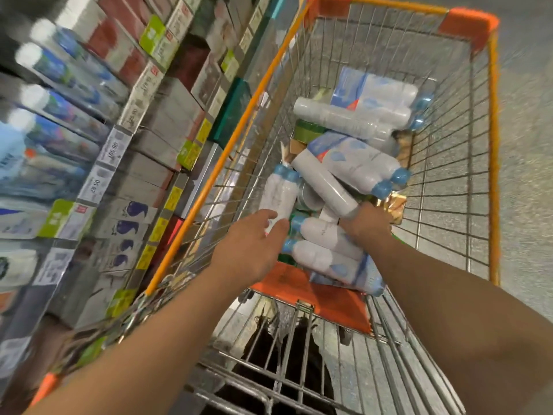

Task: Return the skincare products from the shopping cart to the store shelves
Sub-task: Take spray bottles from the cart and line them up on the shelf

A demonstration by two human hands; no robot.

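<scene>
A: Hands first. What were they on?

B: Both were down inside the shopping cart (493,151). The left hand (254,250) reached for a white bottle pack with blue caps (279,193) lying against the cart's left wall; its fingertips touched the pack's near end, the grip loose, fingers only slightly bent and closed round nothing.

A: And the right?

B: The right hand (366,221) lay over the near end of a white tube (324,182) slanting across the heap. Its fingers were hidden under the back of the hand, so I could not tell whether that grip had closed on the tube.

A: Where were the other products?

B: More wrapped bottle packs (363,163) were piled in the cart, far of both hands. The store shelves (125,139), blurred, stood just left of the cart.
</scene>
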